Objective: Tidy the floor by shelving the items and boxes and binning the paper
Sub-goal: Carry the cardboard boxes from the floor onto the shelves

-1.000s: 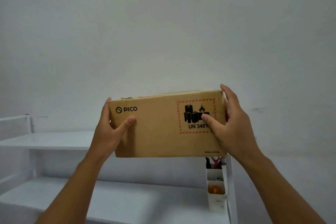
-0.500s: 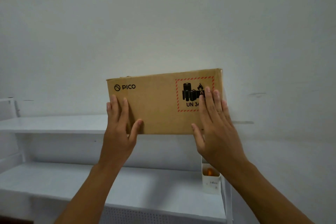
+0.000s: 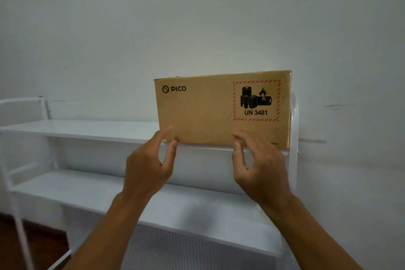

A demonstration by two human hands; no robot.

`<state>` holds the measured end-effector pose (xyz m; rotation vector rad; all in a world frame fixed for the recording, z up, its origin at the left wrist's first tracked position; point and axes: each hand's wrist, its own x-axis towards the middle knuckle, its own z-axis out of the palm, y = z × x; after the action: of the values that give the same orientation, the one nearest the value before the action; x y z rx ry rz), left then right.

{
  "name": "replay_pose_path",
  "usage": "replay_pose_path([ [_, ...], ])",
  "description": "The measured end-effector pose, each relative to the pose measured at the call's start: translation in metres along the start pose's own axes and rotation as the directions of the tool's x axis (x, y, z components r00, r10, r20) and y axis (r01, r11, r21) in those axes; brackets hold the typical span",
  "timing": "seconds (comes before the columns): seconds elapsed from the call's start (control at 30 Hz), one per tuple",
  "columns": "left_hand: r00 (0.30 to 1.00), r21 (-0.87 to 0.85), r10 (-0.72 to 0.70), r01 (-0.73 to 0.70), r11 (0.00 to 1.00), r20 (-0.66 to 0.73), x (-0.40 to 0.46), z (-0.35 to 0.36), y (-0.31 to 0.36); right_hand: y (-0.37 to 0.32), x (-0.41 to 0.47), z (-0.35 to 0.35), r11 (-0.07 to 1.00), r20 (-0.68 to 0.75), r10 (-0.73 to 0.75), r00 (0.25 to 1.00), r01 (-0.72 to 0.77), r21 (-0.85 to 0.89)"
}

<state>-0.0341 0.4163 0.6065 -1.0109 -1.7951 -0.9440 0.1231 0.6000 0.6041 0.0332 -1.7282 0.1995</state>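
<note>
- Both hands sit just in front of the lower edge of the brown rectangular cardboard box [image 3: 222,109]; my left hand [image 3: 149,166] has its fingers spread and loosely curled, its fingertips right at the box's bottom-left corner, grasping nothing; my right hand [image 3: 260,169] is likewise relaxed and empty, fingers pointing at the bottom edge near the middle-right
- I read the pose as letting go; neither palm is wrapped round the carton, so it bears its own weight (whether a fingertip grazes the cardboard I cannot tell)
- That box stands on the top tier of the white metal shelf unit [image 3: 87,129], at its right end, close against the rounded white side rail [image 3: 293,116]; placed there it is braced on one side, and the pale wall behind it stops it going further back
- Its front face is upright and faces me; it carries a black "PICO" logo at upper left and a red-hatched battery warning label reading "UN 3481" at right; the card looks clean and uncrushed, top flaps closed
- One tier down, the lower white shelf [image 3: 109,190] lies bare where I can see it; this box seems shelved, so I judge the step nearly done
</note>
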Motion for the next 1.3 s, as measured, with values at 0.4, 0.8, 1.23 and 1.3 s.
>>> replay_pose_path([
  [0.4, 0.844, 0.345, -0.533, 0.481, 0.806, 0.068, -0.191, -0.168, -0.104, -0.152, -0.102, 0.163, 0.82, 0.531, 0.058, 0.846, -0.343, 0.457],
  [0.8, 0.268, 0.419, -0.884, 0.904, 0.092, -0.384, -0.438, -0.347, -0.094, -0.397, -0.294, 0.226, 0.624, 0.84, -0.377, 0.39, -0.563, 0.541],
  [1.23, -0.528, -0.024, -0.698, 0.805, -0.593, -0.484, -0.669, -0.386, -0.024, -0.47, -0.52, 0.218, 0.783, 0.789, -0.502, -0.354, -0.574, 0.24],
  [1.3, -0.616, -0.126, -0.63, 0.755, -0.643, -0.473, -0.693, -0.383, -0.02, -0.466, -0.543, 0.218, 0.806, 0.773, -0.478, -0.418, -0.559, 0.196],
])
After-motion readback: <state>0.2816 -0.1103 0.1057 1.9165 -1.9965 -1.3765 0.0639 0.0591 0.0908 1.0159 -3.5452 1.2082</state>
